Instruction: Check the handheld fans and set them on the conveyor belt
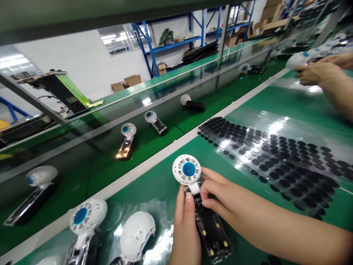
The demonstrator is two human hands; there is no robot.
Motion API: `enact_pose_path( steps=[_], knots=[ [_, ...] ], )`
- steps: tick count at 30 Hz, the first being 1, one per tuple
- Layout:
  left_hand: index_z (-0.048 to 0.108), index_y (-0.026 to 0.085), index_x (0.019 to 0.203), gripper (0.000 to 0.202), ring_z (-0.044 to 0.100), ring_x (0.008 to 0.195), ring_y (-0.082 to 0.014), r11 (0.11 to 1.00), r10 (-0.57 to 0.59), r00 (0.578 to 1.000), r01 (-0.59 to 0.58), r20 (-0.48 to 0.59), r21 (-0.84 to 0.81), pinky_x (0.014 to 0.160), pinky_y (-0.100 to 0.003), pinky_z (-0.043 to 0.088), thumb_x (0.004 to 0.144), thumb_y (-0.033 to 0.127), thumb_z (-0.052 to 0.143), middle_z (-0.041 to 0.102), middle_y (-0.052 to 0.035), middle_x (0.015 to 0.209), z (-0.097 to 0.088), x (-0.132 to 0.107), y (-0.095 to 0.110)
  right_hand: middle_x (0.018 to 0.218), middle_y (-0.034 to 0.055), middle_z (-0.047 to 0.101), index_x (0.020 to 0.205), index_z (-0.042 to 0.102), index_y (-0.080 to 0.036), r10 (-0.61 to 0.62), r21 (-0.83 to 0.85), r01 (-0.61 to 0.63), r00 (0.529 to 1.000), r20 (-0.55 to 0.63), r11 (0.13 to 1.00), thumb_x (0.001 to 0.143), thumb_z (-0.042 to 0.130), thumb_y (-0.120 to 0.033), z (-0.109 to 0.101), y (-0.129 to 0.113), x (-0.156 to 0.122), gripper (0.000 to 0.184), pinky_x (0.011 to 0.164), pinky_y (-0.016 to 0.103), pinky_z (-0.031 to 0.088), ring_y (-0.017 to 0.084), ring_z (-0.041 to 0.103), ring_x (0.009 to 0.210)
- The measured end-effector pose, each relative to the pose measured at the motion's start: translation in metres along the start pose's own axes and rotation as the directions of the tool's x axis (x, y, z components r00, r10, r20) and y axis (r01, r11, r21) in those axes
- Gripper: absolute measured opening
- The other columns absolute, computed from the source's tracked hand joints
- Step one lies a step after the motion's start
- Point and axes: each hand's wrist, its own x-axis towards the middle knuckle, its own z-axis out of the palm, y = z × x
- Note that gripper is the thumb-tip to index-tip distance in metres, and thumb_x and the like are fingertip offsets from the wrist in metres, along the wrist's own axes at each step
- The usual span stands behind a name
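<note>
A small hand-held fan (188, 170) lies on the green bench in front of me, its white round head with a blue hub pointing away and its open black handle with a circuit board (212, 232) toward me. My left hand (185, 232) grips the handle from the left, thumb on the neck. My right hand (220, 197) pinches at the neck just below the head; what its fingertips hold is too small to see.
A clear sheet of several black round pads (275, 154) lies to the right. Two more fans (85, 224) (136, 235) lie at lower left. Several fans ride the dark conveyor belt (127, 143) beyond a white edge strip. Another person's hands (317, 71) work at far right.
</note>
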Motion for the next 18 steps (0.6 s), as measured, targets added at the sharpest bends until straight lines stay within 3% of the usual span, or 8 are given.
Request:
enact_pose_path(
  steps=[7,13,18],
  knots=[
    [0.056,0.021,0.116,0.058,0.044,0.119,-0.0305,1.000,0.020,0.999,-0.020,0.037,-0.002,0.103,-0.041,0.028,0.069,0.055,0.057,0.059,-0.0081,0.119,0.002,-0.002,0.001,0.131,0.0033,0.043,0.067,0.051,-0.021,0.025,-0.092,-0.025,1.000,-0.007,0.995,0.077,0.049,-0.013,0.001,-0.002,0.001,0.013,0.068,0.032,0.051,0.019,0.061,0.077],
    [0.052,0.024,0.121,0.060,0.034,0.126,-0.0302,0.997,-0.042,0.999,0.042,-0.011,0.057,0.106,-0.044,0.020,0.070,0.056,0.055,0.052,-0.0071,0.128,-0.002,0.000,-0.001,0.139,0.0046,0.034,0.069,0.053,-0.020,0.026,-0.148,-0.028,1.000,-0.016,0.989,0.078,0.049,-0.015,0.007,0.000,0.000,0.011,0.062,0.031,0.051,0.020,0.062,0.078],
    [0.053,0.023,0.119,0.063,0.043,0.120,-0.0308,0.998,-0.052,0.999,0.052,-0.012,0.040,0.103,-0.044,0.027,0.067,0.058,0.058,0.058,-0.0086,0.120,-0.003,0.000,-0.002,0.141,0.0071,0.031,0.075,0.054,-0.021,0.002,-0.164,-0.010,0.999,-0.048,0.986,0.081,0.045,-0.016,0.017,0.010,0.000,0.011,0.052,0.028,0.049,0.015,0.063,0.066]
  ],
)
